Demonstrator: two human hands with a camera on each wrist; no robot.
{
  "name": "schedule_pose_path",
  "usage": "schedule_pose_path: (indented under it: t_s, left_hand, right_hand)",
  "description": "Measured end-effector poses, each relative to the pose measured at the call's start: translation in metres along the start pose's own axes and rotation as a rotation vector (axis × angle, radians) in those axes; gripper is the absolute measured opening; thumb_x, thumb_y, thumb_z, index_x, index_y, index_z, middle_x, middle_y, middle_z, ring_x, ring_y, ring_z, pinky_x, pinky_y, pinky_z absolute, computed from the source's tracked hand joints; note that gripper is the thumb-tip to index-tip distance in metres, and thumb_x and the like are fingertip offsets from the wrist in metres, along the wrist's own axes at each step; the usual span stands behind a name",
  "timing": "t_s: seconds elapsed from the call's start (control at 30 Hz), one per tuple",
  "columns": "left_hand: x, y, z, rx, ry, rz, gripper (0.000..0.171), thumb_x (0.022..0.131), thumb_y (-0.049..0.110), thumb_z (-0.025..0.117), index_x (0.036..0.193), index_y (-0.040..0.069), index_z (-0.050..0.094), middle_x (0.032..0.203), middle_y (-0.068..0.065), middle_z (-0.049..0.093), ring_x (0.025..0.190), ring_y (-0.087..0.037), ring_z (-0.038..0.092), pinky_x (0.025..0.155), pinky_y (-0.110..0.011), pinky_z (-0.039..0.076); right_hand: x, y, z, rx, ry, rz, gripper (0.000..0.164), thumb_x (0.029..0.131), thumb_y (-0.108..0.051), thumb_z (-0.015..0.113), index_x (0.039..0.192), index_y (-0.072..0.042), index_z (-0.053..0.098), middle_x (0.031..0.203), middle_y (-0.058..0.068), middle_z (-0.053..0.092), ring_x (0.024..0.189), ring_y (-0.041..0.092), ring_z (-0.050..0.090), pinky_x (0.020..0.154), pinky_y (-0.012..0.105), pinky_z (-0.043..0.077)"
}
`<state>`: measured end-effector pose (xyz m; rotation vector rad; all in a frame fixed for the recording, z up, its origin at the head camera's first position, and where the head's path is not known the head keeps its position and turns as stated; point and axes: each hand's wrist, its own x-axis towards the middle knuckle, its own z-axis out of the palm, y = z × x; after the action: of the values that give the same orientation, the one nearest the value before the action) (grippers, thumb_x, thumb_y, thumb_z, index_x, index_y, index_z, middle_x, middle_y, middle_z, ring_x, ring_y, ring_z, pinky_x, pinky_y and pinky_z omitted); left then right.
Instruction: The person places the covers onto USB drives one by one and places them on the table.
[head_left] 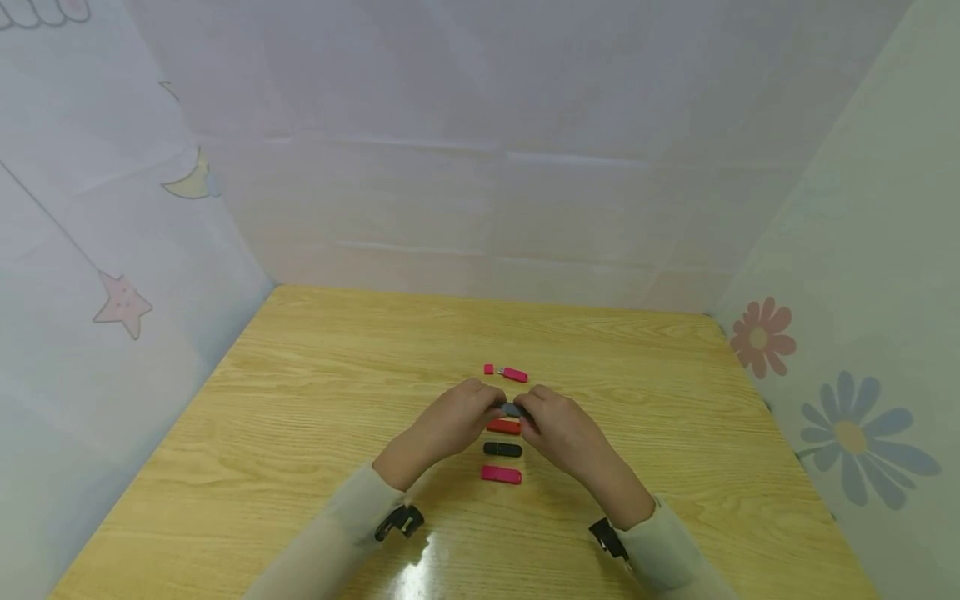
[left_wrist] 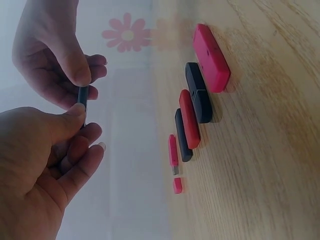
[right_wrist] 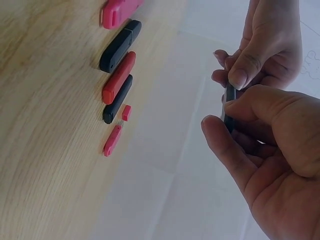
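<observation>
Both hands hold one dark USB flash drive (left_wrist: 83, 95) between them, raised over the table. My left hand (head_left: 462, 417) pinches one end between thumb and fingers. The other end is pinched by my right hand (head_left: 566, 429), and the fingertips cover much of the drive. Below, in a row, lie a red flash drive (head_left: 503, 427), a black flash drive (head_left: 502, 450) and a pink flash drive (head_left: 501, 475). Another dark flash drive (right_wrist: 117, 99) lies beyond the red one. Farthest out, a pink flash drive (head_left: 515, 375) shows its metal plug, with its pink cap (head_left: 488, 369) lying apart, left of the plug.
The wood-grain table (head_left: 300, 400) carries the row near its middle. Pale printed sheets (head_left: 487, 167) stand like walls behind it and at both sides. A black wrist strap (head_left: 400, 522) shows at the left sleeve, another strap (head_left: 609, 540) at the right.
</observation>
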<state>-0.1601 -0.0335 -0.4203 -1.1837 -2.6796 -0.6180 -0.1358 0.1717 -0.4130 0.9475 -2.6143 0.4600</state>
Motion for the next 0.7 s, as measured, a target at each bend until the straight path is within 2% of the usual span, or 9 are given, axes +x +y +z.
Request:
schedule_pose_path:
  t_s: [0.7]
  left_hand:
    - [0.001, -0.0006, 0.0019, 0.011, 0.016, 0.018, 0.012, 0.1, 0.012, 0.064, 0.109, 0.004, 0.069, 0.099, -0.004, 0.07, 0.089, -0.014, 0.062, 0.075, -0.024, 0.054]
  right_hand:
    - [0.0002, 0.0001, 0.0013, -0.007, -0.007, -0.001, 0.013, 0.084, 0.001, 0.076, 0.097, 0.0, 0.072, 0.086, 0.005, 0.065, 0.067, 0.009, 0.053, 0.058, 0.018, 0.048]
